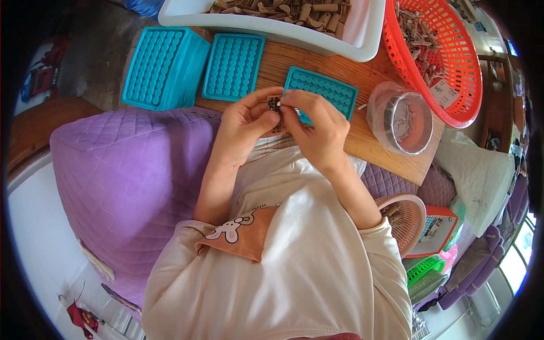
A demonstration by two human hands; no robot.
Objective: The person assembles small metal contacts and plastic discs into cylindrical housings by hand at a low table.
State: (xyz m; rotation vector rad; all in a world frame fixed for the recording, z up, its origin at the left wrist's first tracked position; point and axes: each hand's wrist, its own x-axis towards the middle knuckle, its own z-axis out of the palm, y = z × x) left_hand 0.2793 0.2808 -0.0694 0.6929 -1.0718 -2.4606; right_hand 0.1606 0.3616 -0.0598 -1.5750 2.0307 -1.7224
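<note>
In front of my chest, my left hand (249,122) is closed around a small brown piece with dark markings (274,103), possibly a printed block or tube; its kind is not clear. My right hand (318,122) meets it from the other side, thumb and fingers pinched together at its upper end. Something tiny and whitish shows at those fingertips, too small to name. Just beyond my right hand lies a turquoise tray (343,94) with rows of round cups, partly covered by the hand. Another turquoise tray (233,65) lies flat beyond my left hand.
A stack of turquoise trays (154,68) stands at the table's left. Behind is a white tub (272,30) of brown curved pieces. At right are an orange-red basket (462,62) of scraps and a plastic-lined round container (422,127). A pink basket (416,221) sits beside my right arm.
</note>
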